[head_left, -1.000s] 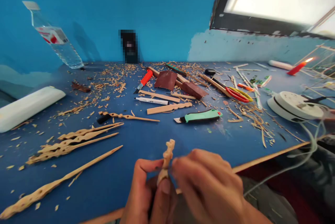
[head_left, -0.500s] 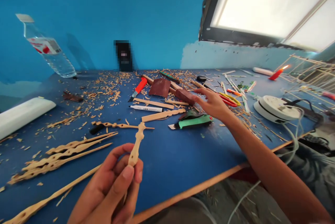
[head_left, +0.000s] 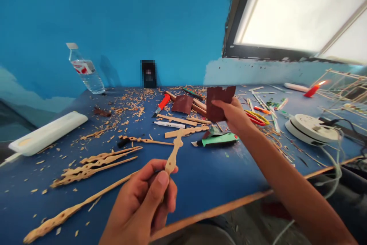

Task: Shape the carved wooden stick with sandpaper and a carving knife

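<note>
Between the thumb and fingers of my left hand (head_left: pixel 149 199) is a carved wooden stick (head_left: pixel 172 157), its notched end tilted up and its lower part hidden by the hand. My right hand (head_left: pixel 233 112) pinches a torn-edged sheet of dark red sandpaper (head_left: pixel 216 101), raised over the table. Below it lies a green utility knife (head_left: pixel 219 140) with its blade out. A second piece of sandpaper (head_left: pixel 182 104) rests behind, near a red utility knife (head_left: pixel 163 104). A white marker (head_left: pixel 169 124) and a partly carved wooden strip (head_left: pixel 186 132) lie just beyond the held stick.
Several carved sticks (head_left: pixel 97 166) lie at the left among wood shavings, with a longer one (head_left: pixel 69 211) in front. A lit red candle (head_left: pixel 312 90) and a white cable reel (head_left: pixel 311 128) are at the right. A water bottle (head_left: pixel 88 73) leans near the blue wall.
My right hand has taken hold of the sandpaper and lifted it upright off the table. My left hand still holds the carved stick. The view has shifted a little left.
</note>
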A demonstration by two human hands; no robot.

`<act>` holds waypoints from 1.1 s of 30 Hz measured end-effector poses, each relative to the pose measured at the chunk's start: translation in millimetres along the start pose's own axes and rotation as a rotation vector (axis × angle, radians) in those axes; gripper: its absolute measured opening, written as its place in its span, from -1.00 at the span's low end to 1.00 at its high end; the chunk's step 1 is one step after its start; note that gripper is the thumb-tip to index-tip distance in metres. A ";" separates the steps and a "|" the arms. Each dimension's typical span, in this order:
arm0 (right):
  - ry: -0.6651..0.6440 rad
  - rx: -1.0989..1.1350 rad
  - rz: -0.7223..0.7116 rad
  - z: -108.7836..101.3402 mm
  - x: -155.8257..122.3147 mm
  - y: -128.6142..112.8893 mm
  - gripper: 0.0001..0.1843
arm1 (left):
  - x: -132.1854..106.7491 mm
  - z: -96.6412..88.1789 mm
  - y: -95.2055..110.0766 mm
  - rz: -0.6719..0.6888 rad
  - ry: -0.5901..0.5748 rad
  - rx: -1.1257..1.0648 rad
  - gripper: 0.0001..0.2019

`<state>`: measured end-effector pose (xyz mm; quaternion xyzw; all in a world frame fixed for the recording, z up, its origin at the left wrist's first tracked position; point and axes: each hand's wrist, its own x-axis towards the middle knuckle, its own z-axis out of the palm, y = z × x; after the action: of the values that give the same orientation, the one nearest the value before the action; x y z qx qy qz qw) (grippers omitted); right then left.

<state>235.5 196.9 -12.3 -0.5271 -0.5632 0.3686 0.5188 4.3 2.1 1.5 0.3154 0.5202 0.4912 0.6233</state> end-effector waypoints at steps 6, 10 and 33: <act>-0.247 0.554 0.036 55.7 -123.6 -53.1 -0.50 | 9.4 15.3 -0.8 0.187 -0.021 0.160 -0.62; -0.385 0.628 -0.059 66.7 -150.5 -68.6 -0.39 | 9.6 16.5 -10.8 0.350 0.137 0.425 -0.69; -0.546 -0.828 -0.675 19.7 -171.8 27.4 -0.40 | 27.1 -24.9 -33.8 0.383 -0.037 1.685 -0.63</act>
<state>206.0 36.6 -76.0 -0.3635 -0.9092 0.0553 0.1952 -10.5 13.8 -44.8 0.7627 0.6387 0.0330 0.0964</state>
